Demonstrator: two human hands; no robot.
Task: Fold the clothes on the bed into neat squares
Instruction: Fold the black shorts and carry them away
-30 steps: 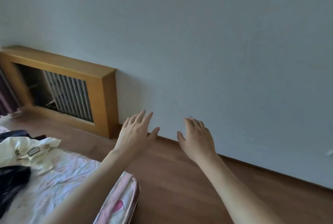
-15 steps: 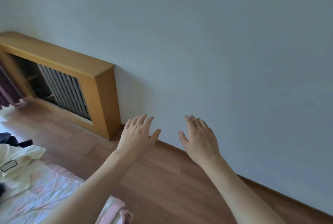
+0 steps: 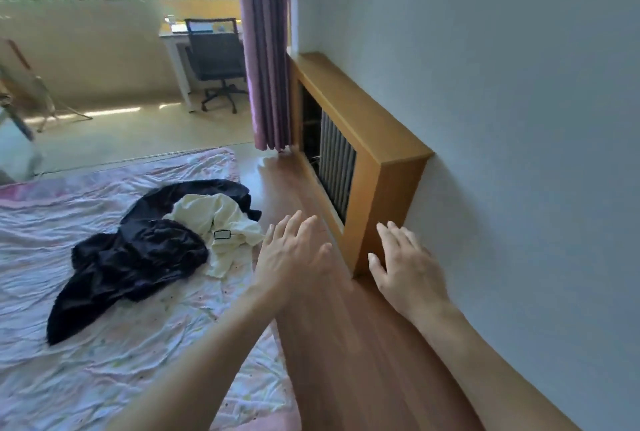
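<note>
Both my hands are raised in front of me with nothing in them. My left hand (image 3: 294, 257) has its grip spread, fingers straight and slightly fanned, and hangs over the edge of the bed (image 3: 104, 344), just beside the clothes. My right hand (image 3: 408, 268) is likewise spread and flat, fingers extended, held over the wooden floor (image 3: 346, 344) away from the bed, in front of the near corner of the wooden radiator cover (image 3: 367, 139). Neither hand touches any garment.

The clothes lie unfolded in one crumpled heap on the bed, toward its side nearest the radiator cover. A dark garment (image 3: 135, 257) makes up most of the heap, spreading from the far part of the bed toward me. A cream garment (image 3: 221, 222) lies bunched partly on top of it, on the side nearest my left hand, with a small rectangular label (image 3: 222, 234) showing. The bed carries a wrinkled pale pink patterned sheet.

Beyond the bed, a purple curtain (image 3: 266, 49) hangs at the far end of the radiator cover. Further off from the bed stand a dark office chair (image 3: 214, 60) and a white desk (image 3: 176, 49) under bright windows. A plain pale wall (image 3: 502, 84) runs behind the radiator cover.
</note>
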